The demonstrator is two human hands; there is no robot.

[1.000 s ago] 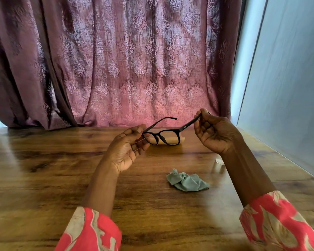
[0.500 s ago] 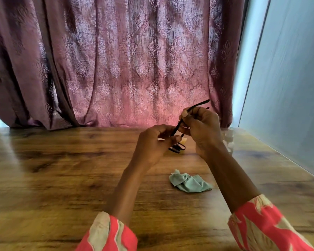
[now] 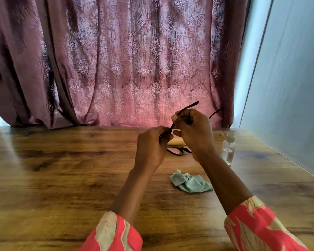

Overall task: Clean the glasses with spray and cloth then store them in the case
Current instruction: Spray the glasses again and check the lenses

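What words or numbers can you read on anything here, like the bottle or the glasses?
None can be read.
Spray bottle: clear and blurred, no label visible.
Glasses: no readable marking on the black frame.
Cloth: plain green, no print.

Single head-worn wide-angle view, looking forward and down across the wooden table, facing the maroon curtain at its far edge, both raised hands close before the lens, table edges bowed.
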